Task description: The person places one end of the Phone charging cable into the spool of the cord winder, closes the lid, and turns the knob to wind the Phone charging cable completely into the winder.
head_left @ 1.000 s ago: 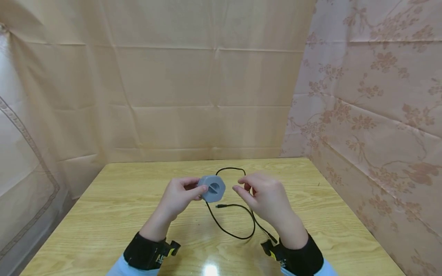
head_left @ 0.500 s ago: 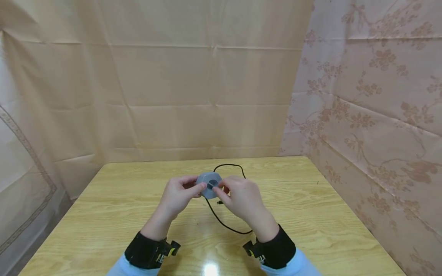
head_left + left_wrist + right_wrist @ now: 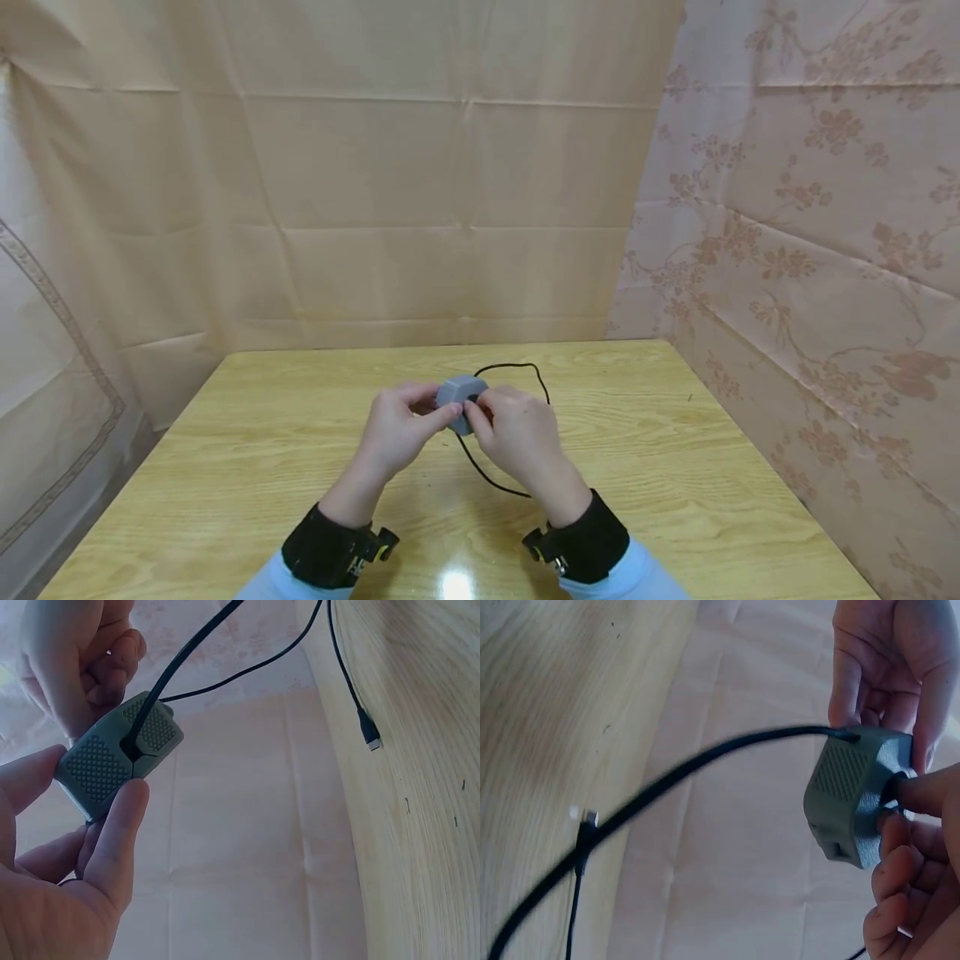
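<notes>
A grey hexagonal cable winder [image 3: 458, 390] is held above the table, textured on its edge faces in the left wrist view. My left hand [image 3: 399, 427] grips its left side between thumb and fingers. At the round recess in its face, my right hand [image 3: 517, 433] pinches the knob with thumb and forefinger; those fingers mostly hide the knob. Black cable [image 3: 671, 776] runs out through a slot in the edge, and another length leaves the opposite side. One small plug [image 3: 369, 729] on the cable hangs near the tabletop in the left wrist view.
The wooden table [image 3: 262, 467] spreads under both hands. Behind it hangs a beige curtain [image 3: 360, 208], with a flowered cloth [image 3: 795, 275] along the right side.
From a spot apart on the right, my right hand has come left to the knob. The winder has tilted so its face turns toward that hand. The left hand keeps its grip.
</notes>
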Tool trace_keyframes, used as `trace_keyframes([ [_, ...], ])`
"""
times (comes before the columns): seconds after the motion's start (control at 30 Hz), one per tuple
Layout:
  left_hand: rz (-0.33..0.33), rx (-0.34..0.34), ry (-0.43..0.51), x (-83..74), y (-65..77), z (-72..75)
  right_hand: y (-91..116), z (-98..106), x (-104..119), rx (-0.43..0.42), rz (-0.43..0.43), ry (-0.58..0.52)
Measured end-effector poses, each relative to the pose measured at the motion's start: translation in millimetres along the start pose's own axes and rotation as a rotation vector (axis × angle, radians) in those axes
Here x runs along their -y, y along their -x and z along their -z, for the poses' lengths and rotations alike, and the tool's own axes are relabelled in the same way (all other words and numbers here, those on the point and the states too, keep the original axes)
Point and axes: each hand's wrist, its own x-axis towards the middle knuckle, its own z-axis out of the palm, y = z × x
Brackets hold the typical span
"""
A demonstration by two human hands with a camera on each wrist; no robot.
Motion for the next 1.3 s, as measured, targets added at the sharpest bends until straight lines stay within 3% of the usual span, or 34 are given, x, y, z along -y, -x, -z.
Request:
trace_keyframes([
  [0.17,-0.054,-0.023,-0.021,1.5,0.7,-2.7,0.6,-2.2,3.2,-0.004,-0.100,-0.066],
  [0.33,-0.109,-0.060,-0.040,-0.6,2.5,-5.8,-0.9,-1.5,5.5,0.006,-0.231,-0.227],
  [0.57,-0.158,-0.119,-0.061,-4.5,4.6,-9.2,-4.2,-2.1,5.7,0.049,-0.476,-0.611],
  [0.8,-0.239,-0.152,-0.096,-2.6,4.9,-10.4,-4.8,-8.7,6.0,0.079,-0.758,-1.110],
  [0.87,-0.263,-0.156,-0.100,-2.2,4.9,-10.4,-5.1,-9.5,6.5,0.080,-0.817,-1.192],
  [0.97,-0.279,-0.160,-0.102,-2.2,4.8,-10.2,-5.2,-10.2,7.1,0.074,-0.859,-1.232],
  [1.03,-0.277,-0.166,-0.101,-1.3,4.0,-9.9,-4.3,-11.0,6.5,0.074,-0.856,-1.204],
  [1.3,-0.283,-0.191,-0.117,2.0,0.4,-7.3,-1.2,-12.7,4.1,0.008,-0.671,-0.937],
])
